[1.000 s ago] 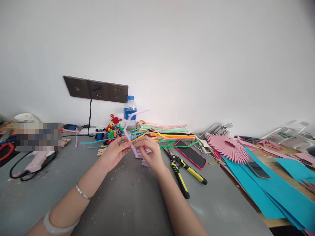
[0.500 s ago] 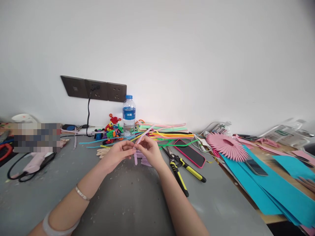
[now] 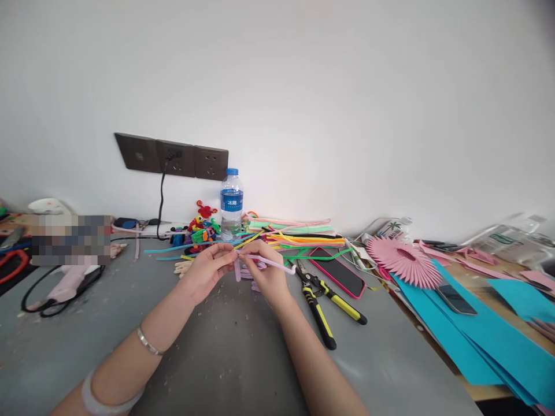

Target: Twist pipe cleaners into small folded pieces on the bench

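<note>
Both hands meet over the grey table, pinching a lilac pipe cleaner (image 3: 277,265). My left hand (image 3: 211,267) is closed on it near its bend, where a short end hangs down. My right hand (image 3: 266,270) has thumb and fingers closed on the same pipe cleaner, whose long end runs out over the hand to the right and curls at its tip. Behind and below the fingers lie bent lilac pieces (image 3: 255,284), partly hidden by my right hand. Pale cream pieces (image 3: 182,268) lie just left of my left hand.
Coloured pipe cleaners (image 3: 303,238) lie along the wall beside a water bottle (image 3: 232,202) and small fuzzy figures (image 3: 202,231). Yellow-black pliers (image 3: 321,297) and a pink-edged phone (image 3: 338,271) are right; a corded pink glue gun (image 3: 67,284) is left. Blue sheets (image 3: 468,323) cover the right side.
The lilac pipe cleaner's long end has swung from pointing up and away to lying rightward over my right hand. The view has shifted slightly.
</note>
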Demonstrator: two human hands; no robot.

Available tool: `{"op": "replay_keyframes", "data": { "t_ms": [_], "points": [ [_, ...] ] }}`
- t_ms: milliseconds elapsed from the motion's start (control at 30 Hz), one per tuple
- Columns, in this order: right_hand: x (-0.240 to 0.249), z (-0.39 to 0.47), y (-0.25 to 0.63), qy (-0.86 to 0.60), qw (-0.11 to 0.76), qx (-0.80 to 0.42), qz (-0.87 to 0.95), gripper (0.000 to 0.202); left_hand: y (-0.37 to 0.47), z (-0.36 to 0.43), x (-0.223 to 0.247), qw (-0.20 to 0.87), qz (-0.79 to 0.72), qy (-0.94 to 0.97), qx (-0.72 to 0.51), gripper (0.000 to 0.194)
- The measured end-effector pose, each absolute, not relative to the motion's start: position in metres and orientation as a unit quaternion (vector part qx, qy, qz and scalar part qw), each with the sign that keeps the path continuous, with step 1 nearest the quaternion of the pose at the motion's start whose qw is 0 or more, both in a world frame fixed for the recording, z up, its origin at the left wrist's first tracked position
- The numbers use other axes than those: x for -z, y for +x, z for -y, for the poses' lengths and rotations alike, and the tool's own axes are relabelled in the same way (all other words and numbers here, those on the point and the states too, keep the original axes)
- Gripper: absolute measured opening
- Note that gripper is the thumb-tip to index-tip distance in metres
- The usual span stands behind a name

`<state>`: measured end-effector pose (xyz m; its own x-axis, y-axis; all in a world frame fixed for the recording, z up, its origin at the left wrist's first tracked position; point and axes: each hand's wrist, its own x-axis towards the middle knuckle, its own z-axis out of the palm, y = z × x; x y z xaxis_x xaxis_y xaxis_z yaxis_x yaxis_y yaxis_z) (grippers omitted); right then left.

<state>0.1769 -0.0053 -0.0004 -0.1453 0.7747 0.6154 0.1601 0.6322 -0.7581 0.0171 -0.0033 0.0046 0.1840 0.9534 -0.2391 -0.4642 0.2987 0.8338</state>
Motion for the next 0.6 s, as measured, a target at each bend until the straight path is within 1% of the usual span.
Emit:
{"op": "replay_keyframes", "data": {
  "t_ms": [200,500,600],
  "points": [
    [-0.002,0.008,0.170,-0.310,0.582,-0.232,0.715,0.008,0.016,0.002,-0.001,0.701,-0.371,0.281,-0.540,0.033],
    [0.001,0.008,0.163,-0.323,0.603,-0.236,0.691,0.006,0.022,0.007,-0.007,0.696,-0.345,0.247,-0.579,0.037],
    [0.004,0.007,0.162,-0.312,0.596,-0.238,0.701,0.006,0.024,0.007,-0.007,0.700,-0.339,0.241,-0.580,0.038]
  ]
}}
